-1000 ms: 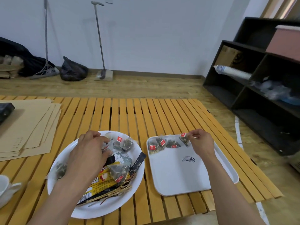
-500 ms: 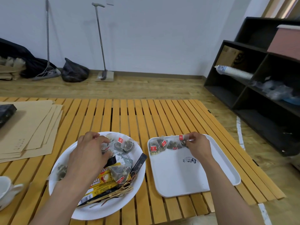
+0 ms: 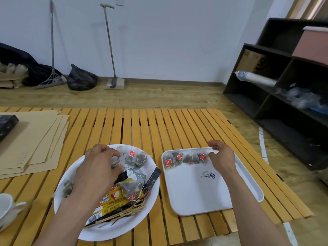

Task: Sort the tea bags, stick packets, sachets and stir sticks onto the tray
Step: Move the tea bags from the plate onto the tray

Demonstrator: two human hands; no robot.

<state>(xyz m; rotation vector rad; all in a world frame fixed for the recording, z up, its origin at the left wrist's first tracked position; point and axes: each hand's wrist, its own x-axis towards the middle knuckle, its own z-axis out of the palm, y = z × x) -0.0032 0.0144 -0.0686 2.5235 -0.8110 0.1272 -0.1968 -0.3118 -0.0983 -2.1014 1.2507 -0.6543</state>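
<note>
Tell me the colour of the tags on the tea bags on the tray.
Red, with white lettering, on the pyramid tea bags; head view.

We record a tabletop (image 3: pixel 142 125) of smooth, orange-stained wooden slats. Toward its near edge: a plate (image 3: pixel 113 229) and tray (image 3: pixel 204 197), both smooth white, seemingly plastic, faintly glossy. Tea bags (image 3: pixel 179 158) along the tray's far edge are translucent mesh with red paper tags. Stick packets (image 3: pixel 108 201) are glossy printed foil; stir sticks (image 3: pixel 129 209) look like bare wood. Matt brown paper envelopes (image 3: pixel 33 141) lie at the left edge.

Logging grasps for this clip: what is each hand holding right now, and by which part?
The left hand has its fingers curled on a tea bag in the plate; where it grips is hidden. The right hand holds nothing.
</note>
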